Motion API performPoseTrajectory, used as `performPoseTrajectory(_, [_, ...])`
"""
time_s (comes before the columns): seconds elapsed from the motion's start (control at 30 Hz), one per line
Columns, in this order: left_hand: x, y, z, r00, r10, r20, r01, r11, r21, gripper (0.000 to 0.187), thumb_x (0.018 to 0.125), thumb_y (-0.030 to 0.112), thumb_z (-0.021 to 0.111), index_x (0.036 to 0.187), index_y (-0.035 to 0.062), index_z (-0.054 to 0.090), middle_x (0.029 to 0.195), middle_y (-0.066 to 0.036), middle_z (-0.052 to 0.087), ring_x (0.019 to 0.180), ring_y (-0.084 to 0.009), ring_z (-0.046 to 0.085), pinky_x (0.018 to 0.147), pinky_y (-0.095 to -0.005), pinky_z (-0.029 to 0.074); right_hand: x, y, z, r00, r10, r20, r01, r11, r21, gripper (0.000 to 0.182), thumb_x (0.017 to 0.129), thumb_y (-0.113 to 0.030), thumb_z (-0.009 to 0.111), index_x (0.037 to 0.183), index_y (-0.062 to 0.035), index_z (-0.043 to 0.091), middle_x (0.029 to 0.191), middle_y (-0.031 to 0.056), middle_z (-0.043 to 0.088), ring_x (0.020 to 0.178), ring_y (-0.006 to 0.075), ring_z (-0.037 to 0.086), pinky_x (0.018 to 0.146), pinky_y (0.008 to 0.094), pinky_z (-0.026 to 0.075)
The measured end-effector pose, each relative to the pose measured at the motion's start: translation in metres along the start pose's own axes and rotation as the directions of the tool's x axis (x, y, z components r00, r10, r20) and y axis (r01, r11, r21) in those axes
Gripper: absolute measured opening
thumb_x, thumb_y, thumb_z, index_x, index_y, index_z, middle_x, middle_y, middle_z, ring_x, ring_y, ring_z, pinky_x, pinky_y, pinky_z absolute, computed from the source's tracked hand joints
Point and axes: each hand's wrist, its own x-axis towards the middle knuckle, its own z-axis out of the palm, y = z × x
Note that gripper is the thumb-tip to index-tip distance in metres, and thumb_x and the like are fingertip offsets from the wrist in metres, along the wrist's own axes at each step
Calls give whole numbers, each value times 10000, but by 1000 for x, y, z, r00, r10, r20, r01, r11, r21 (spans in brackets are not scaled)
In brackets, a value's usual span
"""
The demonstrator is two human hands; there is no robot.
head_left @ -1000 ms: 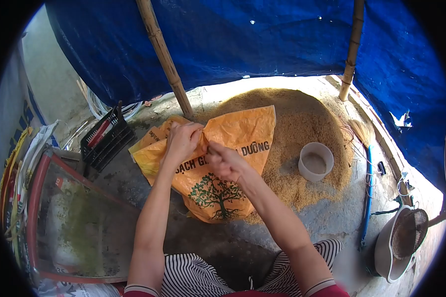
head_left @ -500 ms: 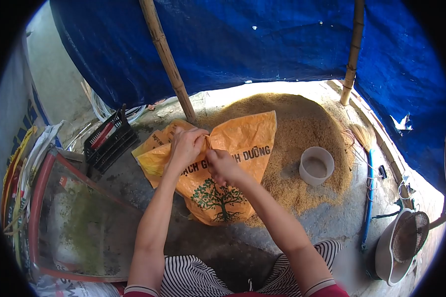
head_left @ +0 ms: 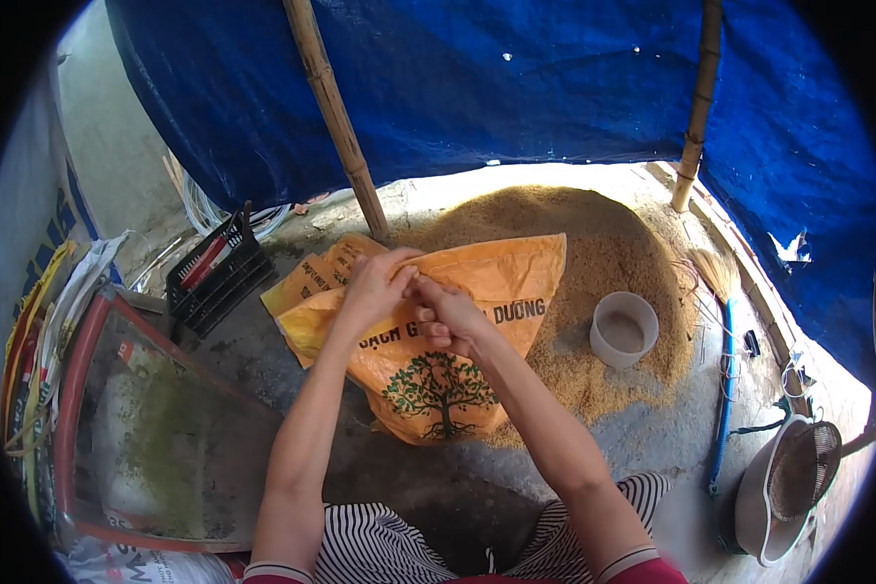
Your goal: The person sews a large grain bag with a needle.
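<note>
An orange woven sack [head_left: 438, 384] with a green tree and dark lettering printed on it lies partly against a heap of golden grain [head_left: 594, 224]. My left hand [head_left: 375, 290] is closed on the sack's upper edge near its middle. Close beside it, my right hand [head_left: 450, 313] pinches the same edge with curled fingers. Both sets of fingertips nearly meet, and what lies exactly between them is hidden. From my hands the top edge stretches right to a raised corner. A white plastic tub [head_left: 624, 330] sits on the grain to the right.
At left are a black crate [head_left: 219, 263], a red-framed mesh screen [head_left: 165, 428] and folded sacks [head_left: 54, 341]. A broom with a blue handle [head_left: 726, 389] and a white basin [head_left: 764, 496] with a sieve [head_left: 798, 472] are at right. Behind hangs a blue tarp [head_left: 516, 88] with bamboo poles [head_left: 336, 107].
The sack's upper right corner has shifted right and slightly down, and its top edge is straighter. My right hand has moved a little right and up, nearer the edge.
</note>
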Motion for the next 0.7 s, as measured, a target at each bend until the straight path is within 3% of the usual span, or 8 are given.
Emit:
performPoseTrajectory(0.03, [3,-12,3,1000,-1,0,1,1000,-6,176,855,130,576,1002,88,662,791,-109,680,780,-234,655,771,-359,451,-6,-2,14,966,-97,-241,3,931,-364,291,977,-306,401,1030,-42,510,549,-21,389,325,52,326,289,208,284])
performPoseTrajectory(0.07, [7,-32,8,996,61,-58,-67,993,-101,187,857,136,576,1015,75,655,831,-125,680,790,-254,653,779,-368,463,-9,0,15,956,-153,-249,-2,849,-528,307,961,-298,419,1058,-18,499,565,1,428,347,76,375,323,242,322])
performPoseTrajectory(0.2, [3,-18,-9,999,44,33,-40,994,-103,243,833,177,604,1037,50,641,949,-158,668,865,-304,638,793,-384,483,-5,20,4,912,-365,-188,86,617,-782,287,961,-266,403,1021,3,484,592,30,466,362,97,431,320,254,336])
performPoseTrajectory(0.37, [4,-18,-8,987,120,106,-118,993,-19,323,756,206,654,1039,51,642,936,-148,670,869,-317,630,822,-403,467,-15,15,6,923,-338,-183,86,646,-758,263,958,-246,415,1024,0,480,590,25,460,373,93,422,327,250,340])
performPoseTrajectory(0.43, [4,-11,-7,989,76,128,-79,997,20,297,753,90,625,1034,-7,628,942,-128,669,866,-219,639,784,-317,474,-17,11,7,938,-298,-180,76,679,-730,250,958,-239,420,1023,-4,473,598,25,463,383,91,424,331,249,343])
performPoseTrajectory(0.5, [4,-4,-9,990,59,131,-64,997,34,293,747,97,630,1021,-8,633,927,-132,670,862,-217,639,784,-316,473,-19,6,8,972,-144,-187,46,893,-447,222,938,-224,432,939,-3,450,647,51,510,408,110,489,343,259,405])
performPoseTrajectory(0.63, [6,-5,-9,983,-23,180,18,999,32,354,737,187,640,1063,49,639,973,-151,662,856,-326,630,826,-382,469,-16,17,14,960,-179,-215,75,905,-419,215,934,-207,437,987,1,442,685,56,518,440,115,515,368,263,459])
performPoseTrajectory(0.7, [8,-14,-9,978,21,208,-1,995,-97,344,783,206,614,1082,38,627,1001,-147,657,885,-309,629,831,-369,467,-12,27,10,929,-325,-179,149,769,-622,211,931,-176,433,1041,3,421,700,68,519,442,124,524,399,272,507])
